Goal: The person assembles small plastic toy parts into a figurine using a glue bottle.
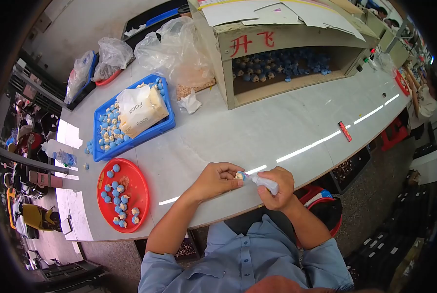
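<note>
Pinched between the thumb and fingers of my left hand [209, 182] is a small blue-and-cream ball-shaped piece [240, 176]. My right hand [282, 190] is wrapped round a small white squeeze bottle [268, 184], its narrow nozzle pointing left and meeting the piece or lying very close to it. Both hands are just over the table's near edge. Left of my left forearm, a round red tray [141, 188] holds several similar blue-and-cream pieces. Behind it, many more lie in a blue plastic basket [152, 133], partly covered by a pack of tissues [143, 112].
A wooden box shelf [228, 93] stands on the grey table [257, 127], with many blue pieces inside and papers on top. Clear plastic bags [177, 51] and a crumpled tissue [190, 102] lie left of it. A red object [344, 132] lies right. Another person [426, 95] sits far right.
</note>
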{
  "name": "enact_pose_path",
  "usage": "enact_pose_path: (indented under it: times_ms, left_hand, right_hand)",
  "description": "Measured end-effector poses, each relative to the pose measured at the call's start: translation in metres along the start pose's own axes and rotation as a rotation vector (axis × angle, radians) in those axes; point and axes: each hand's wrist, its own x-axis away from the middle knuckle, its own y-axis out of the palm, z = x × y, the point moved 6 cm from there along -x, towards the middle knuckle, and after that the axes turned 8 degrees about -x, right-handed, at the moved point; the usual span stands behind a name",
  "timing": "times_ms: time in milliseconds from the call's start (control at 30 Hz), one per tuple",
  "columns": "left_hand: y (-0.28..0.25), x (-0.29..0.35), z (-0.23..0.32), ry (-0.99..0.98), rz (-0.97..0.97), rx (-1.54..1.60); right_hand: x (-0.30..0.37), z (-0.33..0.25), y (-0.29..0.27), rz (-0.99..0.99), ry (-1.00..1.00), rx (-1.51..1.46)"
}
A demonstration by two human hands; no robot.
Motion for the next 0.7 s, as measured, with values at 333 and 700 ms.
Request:
enact_pose_path:
  times_ms: [333,700]
  left_hand:
    - [0.0008,-0.0013,-0.0010,0.002,0.001,0.009]
    - [0.0004,-0.0022,-0.0048,-0.012,0.028,-0.010]
  right_hand:
    - [-0.0016,0.0005,0.0055,-0.051,0.011,0.043]
    - [-0.0039,-0.0085,0.0084,-0.061,-0.088,0.147]
